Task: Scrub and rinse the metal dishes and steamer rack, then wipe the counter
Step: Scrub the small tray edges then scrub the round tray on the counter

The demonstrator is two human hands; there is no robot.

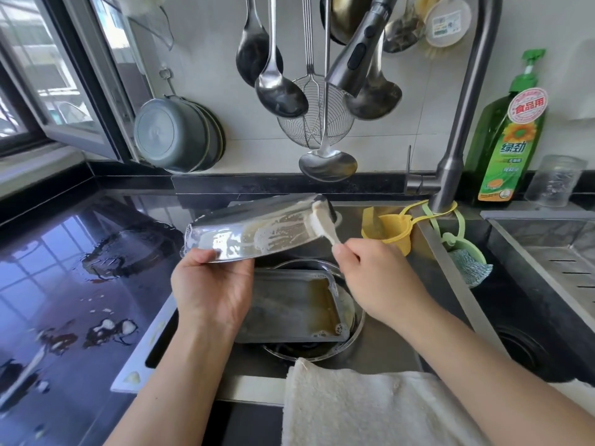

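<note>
The tilted dish (244, 230) is polished, mirror-bright metal streaked with foam. The tray (289, 307) below looks duller, brushed metal. The bench (64, 252) is glossy, wet black stone; the towel (370, 410) is rough cloth.

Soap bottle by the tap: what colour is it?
Green, with a green pump and a red-and-white round sticker; the soap bottle shows best in the head view, right of the tap.

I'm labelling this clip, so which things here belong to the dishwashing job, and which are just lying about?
In the job: left hand holding metal tray; right hand gripping scrub brush; second tray in sink.

Lying about: hanging ladles, strainer, soap bottle, towel.
</note>
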